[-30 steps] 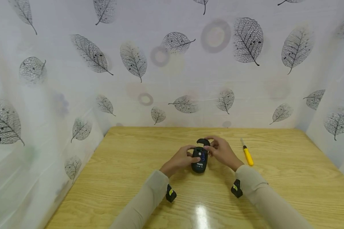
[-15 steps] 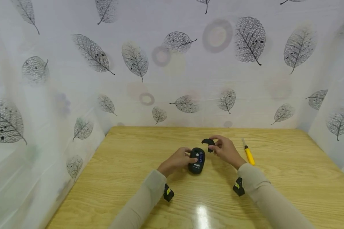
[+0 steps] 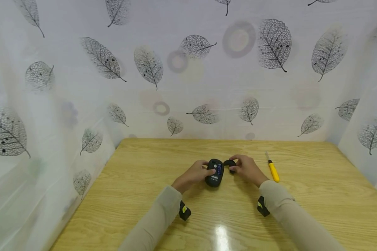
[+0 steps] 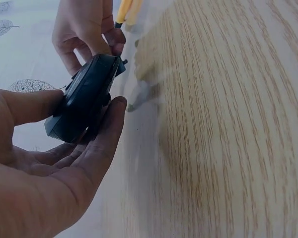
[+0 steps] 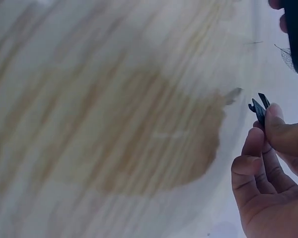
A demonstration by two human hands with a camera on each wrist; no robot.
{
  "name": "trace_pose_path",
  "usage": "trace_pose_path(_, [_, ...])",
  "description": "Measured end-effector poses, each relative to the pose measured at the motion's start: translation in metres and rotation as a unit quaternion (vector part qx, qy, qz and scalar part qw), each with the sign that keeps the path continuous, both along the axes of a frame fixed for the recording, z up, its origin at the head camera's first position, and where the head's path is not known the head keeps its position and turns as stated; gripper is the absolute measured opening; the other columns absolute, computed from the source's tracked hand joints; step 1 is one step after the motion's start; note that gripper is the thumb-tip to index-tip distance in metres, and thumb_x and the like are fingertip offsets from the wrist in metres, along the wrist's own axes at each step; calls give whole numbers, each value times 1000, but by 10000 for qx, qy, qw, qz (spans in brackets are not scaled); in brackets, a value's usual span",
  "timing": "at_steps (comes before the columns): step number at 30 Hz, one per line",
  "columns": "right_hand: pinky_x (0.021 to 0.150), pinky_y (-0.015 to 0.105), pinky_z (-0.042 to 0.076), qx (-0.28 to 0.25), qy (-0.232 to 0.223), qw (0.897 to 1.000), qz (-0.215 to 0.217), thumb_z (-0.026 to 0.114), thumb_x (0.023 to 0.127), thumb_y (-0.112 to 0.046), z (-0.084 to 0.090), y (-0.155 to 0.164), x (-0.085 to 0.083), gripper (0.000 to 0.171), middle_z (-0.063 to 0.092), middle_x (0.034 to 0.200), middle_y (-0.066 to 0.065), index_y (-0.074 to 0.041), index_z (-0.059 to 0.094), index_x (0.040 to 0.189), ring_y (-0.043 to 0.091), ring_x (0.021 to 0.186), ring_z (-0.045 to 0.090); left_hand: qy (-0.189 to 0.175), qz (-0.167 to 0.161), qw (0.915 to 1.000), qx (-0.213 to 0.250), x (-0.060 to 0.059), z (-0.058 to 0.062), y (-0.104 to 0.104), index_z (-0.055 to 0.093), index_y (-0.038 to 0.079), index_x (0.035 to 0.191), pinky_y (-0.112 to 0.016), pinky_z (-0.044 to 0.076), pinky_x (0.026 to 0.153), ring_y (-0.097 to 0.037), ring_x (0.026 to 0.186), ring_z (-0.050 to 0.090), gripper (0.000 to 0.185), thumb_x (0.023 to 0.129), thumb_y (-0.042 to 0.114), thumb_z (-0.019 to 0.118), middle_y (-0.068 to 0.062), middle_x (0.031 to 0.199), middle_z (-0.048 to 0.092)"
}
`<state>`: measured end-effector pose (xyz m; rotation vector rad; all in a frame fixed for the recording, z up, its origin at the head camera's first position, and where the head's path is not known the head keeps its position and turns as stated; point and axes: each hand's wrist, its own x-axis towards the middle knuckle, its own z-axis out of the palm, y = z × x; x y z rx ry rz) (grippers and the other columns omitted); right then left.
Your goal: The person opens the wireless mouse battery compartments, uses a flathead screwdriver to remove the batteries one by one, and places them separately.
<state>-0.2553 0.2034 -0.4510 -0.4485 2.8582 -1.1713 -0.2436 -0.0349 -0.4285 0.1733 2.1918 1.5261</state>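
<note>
My left hand (image 3: 195,174) holds a black computer mouse (image 3: 214,179) with its underside facing up, thumb across the top and fingers below. A blue label and a pale round spot show on that underside. In the left wrist view the mouse (image 4: 82,106) is seen edge-on, raised over the table. Just right of it, my right hand (image 3: 246,169) pinches a small curved black cover (image 3: 229,162) between thumb and fingers. The right wrist view shows the cover (image 5: 259,111) edge-on with a little hooked tab.
A screwdriver (image 3: 272,170) with a yellow handle lies on the wooden table (image 3: 144,160), right of the right hand. Behind the table hangs a pale curtain (image 3: 201,80) printed with leaves. Black wrist cameras sit at both cuffs.
The right hand has drawn the cover away from the mouse to the right, then lowered it beside the mouse. The left hand has shifted the mouse slightly left. The screwdriver stays in place.
</note>
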Motion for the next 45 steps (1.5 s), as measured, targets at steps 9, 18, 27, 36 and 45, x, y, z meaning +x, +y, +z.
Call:
trace_pose_path(9, [66,35,52,275,12,9996,-92,72,94,-6,-2,2,-2,37,70,89,10,6,65,128,19,73,60,-221,30,9994,274,0,1,1,47,-2,144,-42,59,88,-25,104,68,53,101,24,65,-16,118,65])
trace_pose_path(18, [76,46,55,558,220,9981,-105,74,93,-6,-3,0,-3,34,66,94,14,12,65,120,26,85,61,-241,-82,9994,235,2,3,1,44,-4,146,-40,60,85,-27,107,67,61,97,20,72,-22,131,59])
trace_pose_path(27, [80,47,56,572,245,9981,-24,73,93,-4,-5,1,-6,31,69,100,20,13,67,118,31,92,66,-222,-145,9992,283,1,1,1,46,-5,145,-41,60,86,-28,109,66,60,97,18,72,-22,132,59])
trace_pose_path(36, [82,49,58,651,318,9972,176,71,94,-1,-5,2,-6,29,70,109,28,16,67,118,40,100,69,-258,-147,9992,272,2,2,1,48,-3,144,-43,59,87,-28,110,65,57,97,19,72,-21,131,58])
trace_pose_path(45, [83,48,58,681,279,9971,216,70,94,-1,-4,1,-6,32,68,115,29,16,66,120,42,105,67,-331,-183,9987,334,2,3,0,49,0,141,-43,59,86,-27,104,68,52,98,20,70,-18,121,64])
